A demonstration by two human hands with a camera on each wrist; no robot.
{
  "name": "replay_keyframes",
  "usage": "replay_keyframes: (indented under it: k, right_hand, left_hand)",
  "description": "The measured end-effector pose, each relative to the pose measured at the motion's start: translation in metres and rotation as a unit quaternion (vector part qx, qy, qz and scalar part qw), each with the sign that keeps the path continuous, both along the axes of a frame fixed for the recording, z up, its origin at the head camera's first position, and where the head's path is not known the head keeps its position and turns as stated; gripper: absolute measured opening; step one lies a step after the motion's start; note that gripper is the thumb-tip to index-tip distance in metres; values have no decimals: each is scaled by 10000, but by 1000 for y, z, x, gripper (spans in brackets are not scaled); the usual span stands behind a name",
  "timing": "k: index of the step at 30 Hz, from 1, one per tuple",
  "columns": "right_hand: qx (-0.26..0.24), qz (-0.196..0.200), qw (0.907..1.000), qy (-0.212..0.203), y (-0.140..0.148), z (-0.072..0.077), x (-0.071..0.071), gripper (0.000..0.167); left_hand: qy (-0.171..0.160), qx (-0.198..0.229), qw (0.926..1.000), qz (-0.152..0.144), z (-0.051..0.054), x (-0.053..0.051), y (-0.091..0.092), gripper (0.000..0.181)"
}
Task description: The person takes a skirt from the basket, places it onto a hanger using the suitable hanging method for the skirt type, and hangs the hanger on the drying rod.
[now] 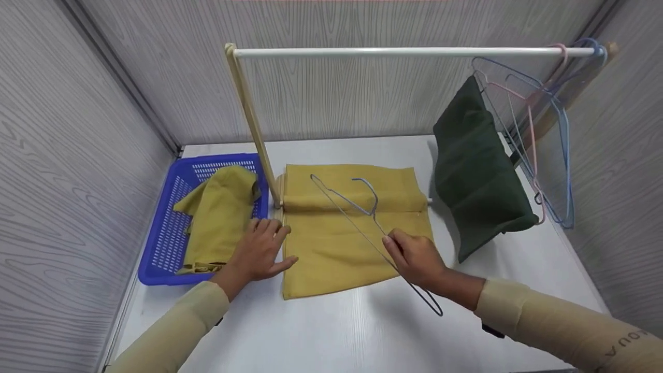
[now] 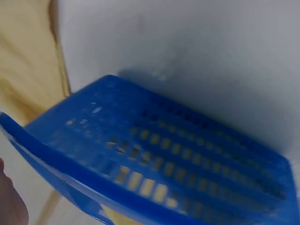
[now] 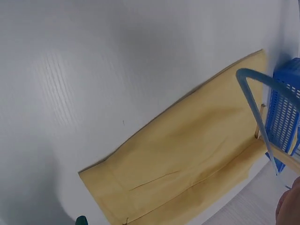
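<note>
A blue wire hanger (image 1: pixel 352 204) is gripped by my right hand (image 1: pixel 417 259), which holds it over a yellow cloth (image 1: pixel 342 254) spread flat on the table. The right wrist view shows one end of the hanger (image 3: pixel 255 75) close up and the cloth (image 3: pixel 187 136) beyond it. My left hand (image 1: pixel 261 248) has its fingers spread between the cloth's left edge and the blue basket (image 1: pixel 155 248), holding nothing; whether it touches either cannot be told. Crumpled yellow fabric (image 1: pixel 220 217) lies in the basket. In the left wrist view the basket (image 2: pixel 140 154) fills the lower part.
A rack with a white top rail (image 1: pixel 393 52) and a wooden left post (image 1: pixel 251 119) stands over the table (image 1: pixel 331 331). At the rail's right end hang pink and blue hangers (image 1: pixel 567 155), one bearing a dark green cloth (image 1: pixel 476 171). Grey panels (image 1: pixel 352 98) enclose the table.
</note>
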State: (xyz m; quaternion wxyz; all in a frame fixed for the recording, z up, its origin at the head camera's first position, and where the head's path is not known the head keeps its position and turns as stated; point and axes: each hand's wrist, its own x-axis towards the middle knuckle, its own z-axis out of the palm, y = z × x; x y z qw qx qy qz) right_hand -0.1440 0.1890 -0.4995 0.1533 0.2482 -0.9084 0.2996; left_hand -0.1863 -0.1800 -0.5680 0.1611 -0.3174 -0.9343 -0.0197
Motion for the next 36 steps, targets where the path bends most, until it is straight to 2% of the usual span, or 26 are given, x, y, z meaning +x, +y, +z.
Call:
replay_keyframes:
  k: [5,10,13,17,20,24,28,34,36]
  right_hand:
    - [433,-63,9978,501,14,-9,-8,18]
    - [842,-194,9906,1061,29,-17,-21,18]
    - [1019,-349,9872,1177,37,-16,-31,19]
    - [1131,-578,9880,880,47,-11,-44,21]
    - [1034,-765,9900,587,54,-4,-55,24]
    - [657,-1108,9912,293,65,4,-70,28]
    - [369,-1314,9906,-86,81,6,-81,32]
    - [341,-1542,9863,-468,103,-1,-93,36]
    - [363,-1655,9845,-454,108,-4,-97,37]
  left_hand:
    - [92,-9,9997,-206,4,-5,31,68]
    - [78,-7,9995,-294,6,-5,62,68]
    - [93,-30,9994,-324,6,-5,82,67]
    - [69,47,9990,-444,2,-5,109,64]
    - [142,187,9980,-585,-5,-4,130,61]
    - [259,597,9940,-878,-21,1,160,59]
    - [254,997,9888,-1080,-39,7,190,59]
    - [183,1166,9888,-914,-61,11,233,59]
    - [-2,1187,9893,-849,-66,10,245,59]
